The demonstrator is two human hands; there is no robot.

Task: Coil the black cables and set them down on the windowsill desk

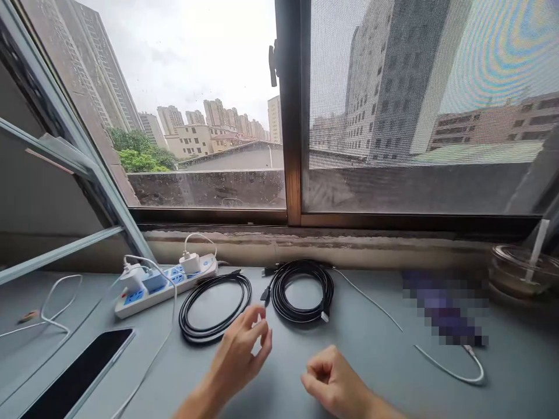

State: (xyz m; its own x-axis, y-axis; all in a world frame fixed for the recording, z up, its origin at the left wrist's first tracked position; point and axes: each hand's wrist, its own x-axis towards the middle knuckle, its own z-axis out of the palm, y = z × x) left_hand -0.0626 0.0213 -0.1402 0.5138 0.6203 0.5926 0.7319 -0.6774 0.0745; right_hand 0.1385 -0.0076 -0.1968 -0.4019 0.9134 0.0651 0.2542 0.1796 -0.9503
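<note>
Two coils of black cable lie side by side on the grey table. The thinner, looser cable coil (pixel 186 317) is on the left, just beyond my left hand (pixel 240 349). That hand has loosely bent fingers, slightly apart, with nothing visible in them. Its fingertips are close to a black cable plug (pixel 265 295) that sticks out from the thicker cable coil (pixel 277 308); whether they touch it I cannot tell. A second plug (pixel 324 316), with a pale tip, rests at that coil's front right. My right hand (pixel 336 381) is curled into a fist low in front, apart from the coils, with nothing visible in it.
A white power strip (pixel 163 288) with chargers stands at the back left. A phone (pixel 78 378) lies front left, near a white cord (pixel 168 326). On the right are a blurred dark object (pixel 445 308) with a white cable (pixel 454 378) and a cup (pixel 519 273) with a straw. A window frame (pixel 293 145) rises behind.
</note>
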